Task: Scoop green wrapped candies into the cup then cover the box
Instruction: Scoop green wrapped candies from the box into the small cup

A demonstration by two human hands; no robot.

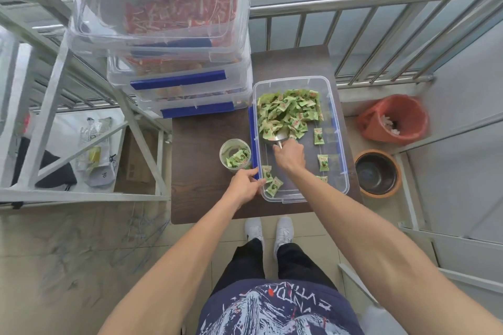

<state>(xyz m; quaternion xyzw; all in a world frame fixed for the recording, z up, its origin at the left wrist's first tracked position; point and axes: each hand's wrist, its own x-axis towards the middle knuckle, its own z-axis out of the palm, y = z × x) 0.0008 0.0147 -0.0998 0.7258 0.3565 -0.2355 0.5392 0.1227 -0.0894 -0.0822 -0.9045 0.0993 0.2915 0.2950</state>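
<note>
An uncovered clear plastic box (343,144) with blue side clips sits on a dark wooden table (201,198). Green wrapped candies (285,113) are heaped in its far half, with a few loose ones near the front. My right hand (290,156) is inside the box, shut on the handle of a metal scoop (276,137) whose mouth is pushed into the heap. My left hand (246,185) grips the box's near left corner by the blue clip. A clear round cup (235,155) left of the box holds a few green candies.
Three stacked lidded clear bins (168,22) of red and brown sweets stand at the table's far left. A metal shelf frame (54,106) is on the left, a railing (381,35) behind, and an orange bin (394,119) and a dark pot (377,173) on the right floor.
</note>
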